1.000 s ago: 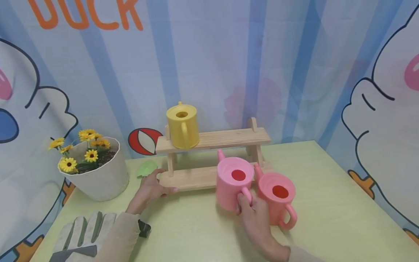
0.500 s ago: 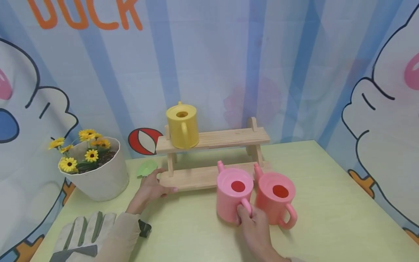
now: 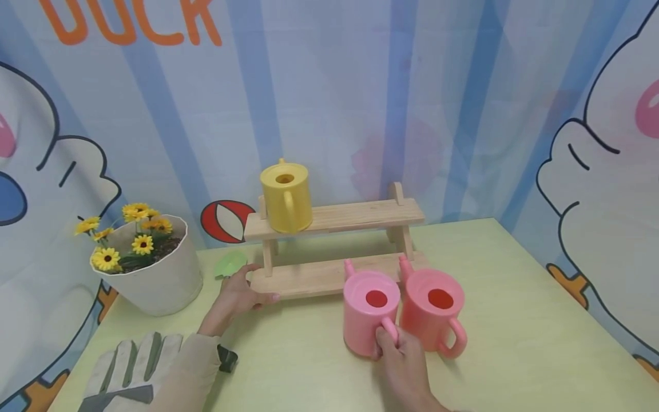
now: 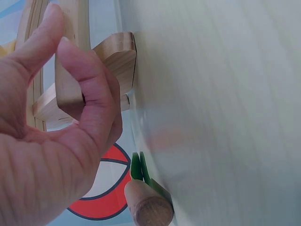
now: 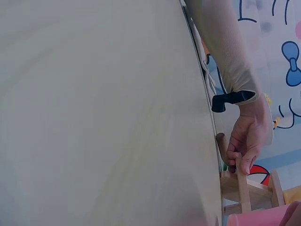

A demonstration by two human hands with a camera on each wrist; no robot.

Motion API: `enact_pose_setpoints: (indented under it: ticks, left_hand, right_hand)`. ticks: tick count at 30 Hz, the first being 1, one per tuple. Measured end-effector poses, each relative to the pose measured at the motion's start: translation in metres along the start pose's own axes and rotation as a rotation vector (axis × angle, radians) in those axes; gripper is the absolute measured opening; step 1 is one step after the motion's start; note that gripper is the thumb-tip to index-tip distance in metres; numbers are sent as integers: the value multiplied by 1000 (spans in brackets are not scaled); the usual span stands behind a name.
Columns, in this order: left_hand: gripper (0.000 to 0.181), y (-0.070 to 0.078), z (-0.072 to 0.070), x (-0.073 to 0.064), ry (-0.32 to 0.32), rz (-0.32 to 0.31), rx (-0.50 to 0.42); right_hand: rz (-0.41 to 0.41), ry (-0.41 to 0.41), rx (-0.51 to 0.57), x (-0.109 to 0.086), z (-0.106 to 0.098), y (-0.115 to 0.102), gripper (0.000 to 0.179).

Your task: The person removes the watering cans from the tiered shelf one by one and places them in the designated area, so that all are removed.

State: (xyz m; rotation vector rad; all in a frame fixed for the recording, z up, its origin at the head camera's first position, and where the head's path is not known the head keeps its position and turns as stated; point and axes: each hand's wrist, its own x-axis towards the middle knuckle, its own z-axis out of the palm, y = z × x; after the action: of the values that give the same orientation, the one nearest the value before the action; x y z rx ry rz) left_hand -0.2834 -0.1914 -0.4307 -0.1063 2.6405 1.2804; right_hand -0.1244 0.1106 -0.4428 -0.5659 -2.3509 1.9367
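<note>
My right hand grips the handle of a pink watering can, which stands upright in front of a two-tier wooden shelf. A coral watering can is close by on its right, spout toward the shelf. At the left end of the lower tier, my left hand holds the plank between thumb and curled fingers. A yellow watering can sits on the upper tier's left side. Only a strip of the pink can shows in the right wrist view.
A white pot of yellow flowers stands at the left. Behind my left hand lies a green-headed tool with a wooden handle. A grey-white glove lies at the front left. A printed curtain hangs behind the table.
My right hand has brought the pink watering can down and back toward me, away from the lower tier, then slightly right. My left hand keeps its hold on the shelf.
</note>
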Motion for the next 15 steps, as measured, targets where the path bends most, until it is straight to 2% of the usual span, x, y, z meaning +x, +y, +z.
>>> enact_pose_setpoints:
  ticks: [6, 15]
  left_hand:
    - [103, -1, 0, 1, 1, -1, 1]
    - [102, -1, 1, 1, 6, 5, 5]
  right_hand:
    - [-7, -20, 9, -1, -1, 3, 29]
    - [35, -26, 1, -4, -1, 6, 31]
